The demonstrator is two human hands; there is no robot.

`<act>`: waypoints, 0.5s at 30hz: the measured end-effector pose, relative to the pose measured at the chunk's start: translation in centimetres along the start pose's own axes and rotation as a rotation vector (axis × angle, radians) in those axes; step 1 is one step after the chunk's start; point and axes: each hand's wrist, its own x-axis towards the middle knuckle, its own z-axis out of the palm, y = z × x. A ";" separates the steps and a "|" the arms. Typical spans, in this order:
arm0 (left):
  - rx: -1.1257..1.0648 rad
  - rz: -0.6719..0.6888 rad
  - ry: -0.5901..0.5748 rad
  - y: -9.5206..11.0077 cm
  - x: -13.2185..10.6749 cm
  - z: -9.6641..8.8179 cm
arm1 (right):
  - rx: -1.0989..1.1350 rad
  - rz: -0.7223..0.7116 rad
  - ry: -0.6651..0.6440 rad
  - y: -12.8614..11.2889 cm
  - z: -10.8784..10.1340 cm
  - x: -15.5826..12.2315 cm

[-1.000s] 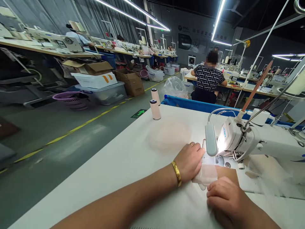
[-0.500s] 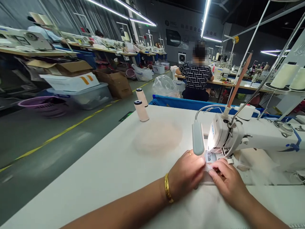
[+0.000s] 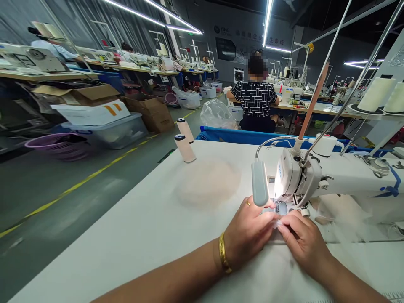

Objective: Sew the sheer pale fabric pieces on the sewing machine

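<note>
My left hand (image 3: 251, 233), with a gold ring and bracelet, lies on the white table (image 3: 151, 235) with its fingers pressed down on a small pale fabric piece (image 3: 275, 223) just in front of the needle. My right hand (image 3: 303, 244) meets it from the right, fingertips pinching the same piece. The white sewing machine (image 3: 334, 181) stands right behind both hands, its grey lamp (image 3: 260, 189) lit over the needle plate. Most of the fabric is hidden under my fingers.
Two pink thread cones (image 3: 185, 147) stand at the table's far left edge, with a faint pink sheer pile (image 3: 208, 183) near them. A blue bin edge (image 3: 240, 135) runs behind the table. A seated person (image 3: 256, 105) works beyond; boxes and a basket (image 3: 57, 145) line the aisle.
Both hands have drawn together at the needle; the fabric piece that lay spread between them is now bunched under the fingertips. The view has swung slightly left.
</note>
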 end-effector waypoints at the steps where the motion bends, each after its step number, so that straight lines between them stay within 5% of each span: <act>1: 0.002 -0.001 0.005 0.0 0.1 0.0 | 0.004 0.001 -0.003 0.0 0.0 0.0; 9: -0.009 0.016 -0.031 0.1 0.2 0.0 | 0.014 -0.022 -0.009 -0.3 -0.1 0.1; 15: 0.031 0.052 0.049 -0.1 0.2 0.2 | 0.014 -0.013 -0.004 -0.3 -0.1 0.2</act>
